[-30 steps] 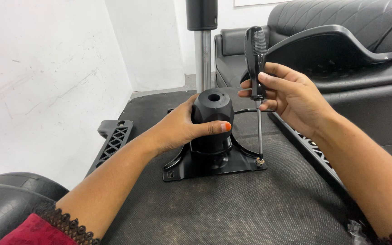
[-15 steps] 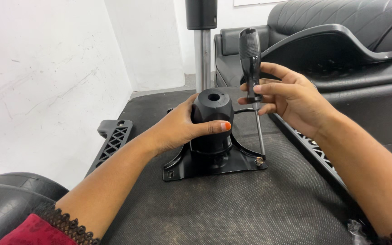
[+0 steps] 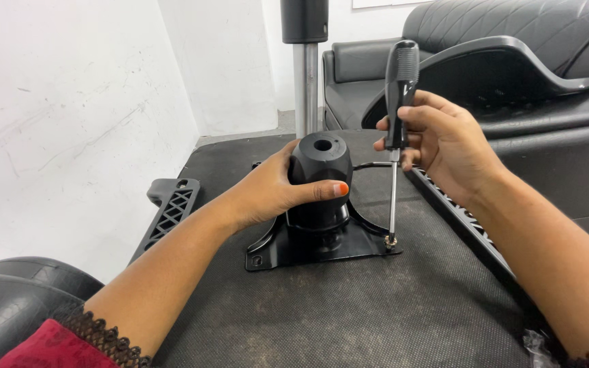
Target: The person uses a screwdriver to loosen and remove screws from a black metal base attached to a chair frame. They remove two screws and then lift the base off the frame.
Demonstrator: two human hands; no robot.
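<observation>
My left hand [image 3: 270, 191] wraps around the black round hub [image 3: 320, 174] of a chair mechanism, which stands on a black metal base plate [image 3: 294, 253]. My right hand [image 3: 444, 140] grips the black handle of a screwdriver [image 3: 399, 88]. Its steel shaft runs almost straight down to a screw [image 3: 391, 240] at the plate's near right corner, and the tip sits on that screw. The plate lies on the dark fabric underside of a chair seat [image 3: 349, 307].
A black armrest [image 3: 168, 215] lies at the seat's left edge, another armrest [image 3: 465, 221] along the right edge. A chrome gas-lift column [image 3: 305, 75] stands behind the hub. Black padded chair parts [image 3: 512, 54] fill the upper right. A white wall is on the left.
The screwdriver handle swung from leaning left to nearly upright, slightly right, as my right hand turned it on the screw. My left hand stayed on the hub.
</observation>
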